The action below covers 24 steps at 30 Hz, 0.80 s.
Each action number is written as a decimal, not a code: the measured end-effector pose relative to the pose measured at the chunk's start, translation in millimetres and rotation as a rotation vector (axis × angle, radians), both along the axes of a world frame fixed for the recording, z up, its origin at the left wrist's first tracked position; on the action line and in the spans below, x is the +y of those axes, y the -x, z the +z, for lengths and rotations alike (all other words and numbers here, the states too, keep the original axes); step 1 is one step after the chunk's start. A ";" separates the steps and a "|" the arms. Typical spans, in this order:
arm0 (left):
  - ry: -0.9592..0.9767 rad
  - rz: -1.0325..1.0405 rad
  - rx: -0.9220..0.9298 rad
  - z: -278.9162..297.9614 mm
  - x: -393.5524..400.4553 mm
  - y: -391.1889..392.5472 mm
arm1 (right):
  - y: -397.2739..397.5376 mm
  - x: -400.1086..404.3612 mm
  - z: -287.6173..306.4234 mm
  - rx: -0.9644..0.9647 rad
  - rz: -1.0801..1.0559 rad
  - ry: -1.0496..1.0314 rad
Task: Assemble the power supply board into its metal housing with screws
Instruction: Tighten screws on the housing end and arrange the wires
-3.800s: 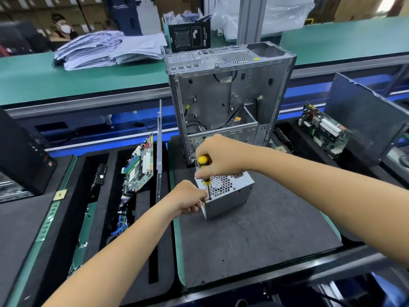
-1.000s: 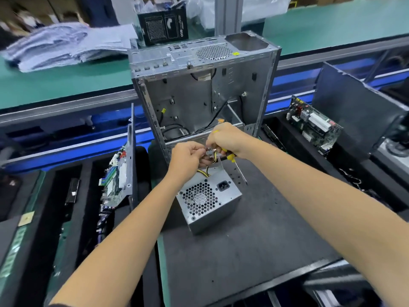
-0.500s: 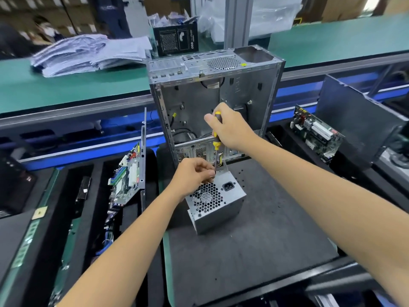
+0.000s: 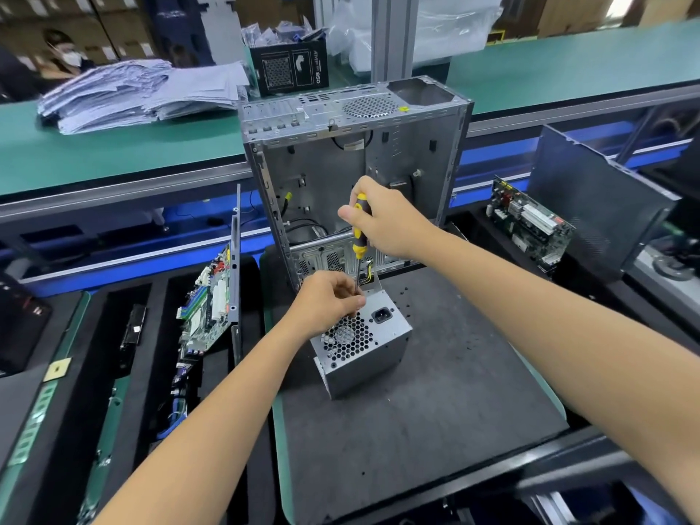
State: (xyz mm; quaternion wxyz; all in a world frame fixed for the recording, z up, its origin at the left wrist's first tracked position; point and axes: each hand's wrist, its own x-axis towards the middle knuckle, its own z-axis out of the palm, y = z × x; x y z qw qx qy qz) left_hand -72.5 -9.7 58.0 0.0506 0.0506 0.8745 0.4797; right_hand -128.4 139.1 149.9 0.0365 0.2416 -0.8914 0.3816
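Observation:
A silver power supply housing point(image 4: 363, 346) with a honeycomb fan grille and a black socket stands on the dark foam mat point(image 4: 435, 411). My right hand point(image 4: 386, 221) grips a yellow-and-black screwdriver point(image 4: 360, 236) upright, its shaft pointing down at the housing's top back corner. My left hand point(image 4: 329, 301) has its fingers curled at that corner, pinched around the shaft near the tip. Whether a screw sits under the fingers is hidden. Yellow and black wires point(image 4: 366, 272) rise behind the housing.
An open metal computer case point(image 4: 352, 153) stands upright just behind the housing. A motherboard point(image 4: 208, 305) leans in a slot to the left, a circuit board point(image 4: 530, 225) and a dark panel point(image 4: 598, 198) to the right. Papers point(image 4: 132, 92) lie on the green belt; a person stands at the far left.
One second ago both hands worked at the wires behind the housing. Since then my right hand raised the screwdriver upright and my left hand came to its tip at the housing's corner.

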 end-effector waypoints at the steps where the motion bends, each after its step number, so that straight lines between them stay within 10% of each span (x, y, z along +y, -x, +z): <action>1: 0.029 -0.004 0.007 1.1 0.4 -0.2 | -1.1 -0.3 0.8 0.010 0.011 -0.009; 24: 0.092 -0.178 -0.021 -5.9 4.2 2.5 | -16.6 12.4 6.1 -0.067 0.084 -0.086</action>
